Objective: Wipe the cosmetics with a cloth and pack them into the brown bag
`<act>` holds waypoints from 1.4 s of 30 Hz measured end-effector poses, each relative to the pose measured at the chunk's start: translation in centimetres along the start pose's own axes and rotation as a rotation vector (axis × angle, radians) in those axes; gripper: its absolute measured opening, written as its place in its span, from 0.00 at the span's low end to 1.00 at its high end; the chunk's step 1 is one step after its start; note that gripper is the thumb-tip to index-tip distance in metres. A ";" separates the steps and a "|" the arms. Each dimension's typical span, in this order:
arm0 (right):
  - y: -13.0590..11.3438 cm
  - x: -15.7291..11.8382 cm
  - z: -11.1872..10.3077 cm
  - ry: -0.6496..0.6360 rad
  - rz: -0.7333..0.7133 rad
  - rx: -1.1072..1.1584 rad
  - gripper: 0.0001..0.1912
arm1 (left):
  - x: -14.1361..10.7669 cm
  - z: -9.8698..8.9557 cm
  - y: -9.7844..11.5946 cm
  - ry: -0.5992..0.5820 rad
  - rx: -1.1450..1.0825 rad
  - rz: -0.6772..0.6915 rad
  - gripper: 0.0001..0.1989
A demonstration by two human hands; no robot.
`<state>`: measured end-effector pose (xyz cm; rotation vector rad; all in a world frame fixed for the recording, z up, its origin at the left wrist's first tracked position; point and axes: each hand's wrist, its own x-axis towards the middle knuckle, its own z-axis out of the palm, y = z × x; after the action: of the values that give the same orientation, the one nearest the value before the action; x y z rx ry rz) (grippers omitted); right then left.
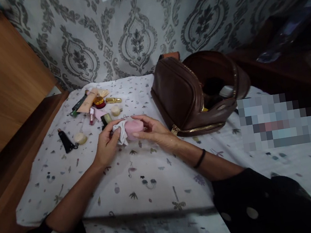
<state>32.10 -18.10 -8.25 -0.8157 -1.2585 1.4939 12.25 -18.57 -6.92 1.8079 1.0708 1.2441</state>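
Over the middle of the cloth-covered table, my right hand (pixel 157 129) grips a rounded pink item (pixel 134 126), thumb in front and fingers behind; its exact kind does not show. A white cloth (pixel 121 132) is bunched in my left hand (pixel 107 143) and pressed against the pink item's left end. Just behind my left fingers stands a small dark container with a pale green face (pixel 106 118), partly hidden. A cream-coloured round item (pixel 116 110) lies a little farther back.
An open brown leather bag (pixel 175 94) stands at the back right. To the left lie a black tube (pixel 66 140), a cream round piece (pixel 80 138), a beige tube (pixel 89 100), a red jar with a gold lid (pixel 99 102) and a gold tube (pixel 113 99). A wooden cabinet (pixel 0 77) borders the left.
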 end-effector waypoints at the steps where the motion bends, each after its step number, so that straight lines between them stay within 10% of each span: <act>1: 0.0 0.0 0.0 0.001 0.009 -0.008 0.33 | 0.0 0.0 0.0 -0.001 0.011 0.008 0.16; 16: 0.5 0.1 0.1 0.098 0.056 0.100 0.26 | -0.6 0.2 1.0 -0.037 0.355 0.392 0.14; 28: -0.8 -0.1 0.5 -0.053 0.102 0.285 0.21 | 0.2 -0.3 0.3 0.006 0.009 -0.008 0.16; 42: -0.7 -0.2 0.4 -0.078 0.115 0.401 0.25 | 0.3 -0.1 -0.6 0.008 -0.104 -0.086 0.19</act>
<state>31.98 -18.41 -7.53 -0.5746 -0.9326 1.8102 12.10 -18.05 -7.33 1.6632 1.0576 1.2339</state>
